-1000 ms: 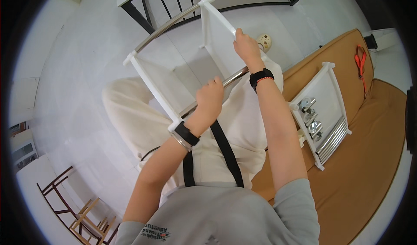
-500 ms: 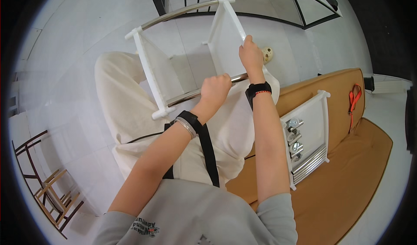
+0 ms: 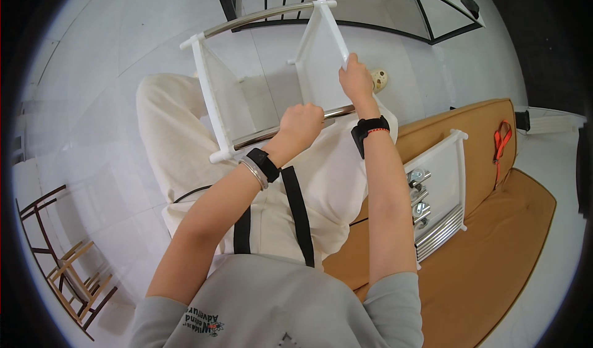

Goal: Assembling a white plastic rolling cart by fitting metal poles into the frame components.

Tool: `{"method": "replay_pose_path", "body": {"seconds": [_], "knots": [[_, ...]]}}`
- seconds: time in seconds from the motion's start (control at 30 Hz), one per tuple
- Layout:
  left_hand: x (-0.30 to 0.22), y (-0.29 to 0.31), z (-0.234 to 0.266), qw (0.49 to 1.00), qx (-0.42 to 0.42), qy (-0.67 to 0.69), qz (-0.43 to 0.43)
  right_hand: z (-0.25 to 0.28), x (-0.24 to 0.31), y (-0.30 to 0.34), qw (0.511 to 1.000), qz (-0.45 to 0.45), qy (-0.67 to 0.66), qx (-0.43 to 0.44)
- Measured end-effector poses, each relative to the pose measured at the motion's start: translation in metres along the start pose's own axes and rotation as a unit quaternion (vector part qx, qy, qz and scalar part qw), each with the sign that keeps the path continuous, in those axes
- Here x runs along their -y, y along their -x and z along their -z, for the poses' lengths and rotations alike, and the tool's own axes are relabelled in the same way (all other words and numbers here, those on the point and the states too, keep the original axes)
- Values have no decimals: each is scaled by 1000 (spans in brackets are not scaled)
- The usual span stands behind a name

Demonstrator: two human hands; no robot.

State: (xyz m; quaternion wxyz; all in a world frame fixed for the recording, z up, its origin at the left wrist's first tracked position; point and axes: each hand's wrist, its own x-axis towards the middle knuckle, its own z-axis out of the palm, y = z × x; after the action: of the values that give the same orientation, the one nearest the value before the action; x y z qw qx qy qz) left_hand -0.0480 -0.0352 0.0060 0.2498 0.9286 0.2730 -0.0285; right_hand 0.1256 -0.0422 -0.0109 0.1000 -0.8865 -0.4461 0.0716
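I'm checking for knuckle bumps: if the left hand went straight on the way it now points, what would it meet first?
The left hand would probably meet the right white panel first, near the right hand, though depth is unclear.

Printed on the grey T-shirt (image 3: 265, 292), left side — dark lettering (image 3: 201, 323), upside down in stacked lines, beside a small coloured motif (image 3: 215, 328) — plus a dark print (image 3: 285, 339) near the lower edge.
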Motion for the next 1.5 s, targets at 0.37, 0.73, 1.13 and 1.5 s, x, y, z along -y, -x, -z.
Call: {"method": "replay_pose_path", "body": {"seconds": [0.37, 0.73, 1.13, 1.5], "knots": [[5, -8, 8, 986, 110, 116, 46, -2, -2, 0, 1000, 2, -5, -6], [-18, 7, -25, 980, -148, -134, 24, -3, 7, 3, 999, -7, 20, -40], [-3, 0, -17, 987, -97, -112, -56, 0, 10, 3, 1000, -6, 14, -17], [17, 1, -7, 996, -51, -42, -59, -2, 21, 5, 999, -30, -11, -20]]}}
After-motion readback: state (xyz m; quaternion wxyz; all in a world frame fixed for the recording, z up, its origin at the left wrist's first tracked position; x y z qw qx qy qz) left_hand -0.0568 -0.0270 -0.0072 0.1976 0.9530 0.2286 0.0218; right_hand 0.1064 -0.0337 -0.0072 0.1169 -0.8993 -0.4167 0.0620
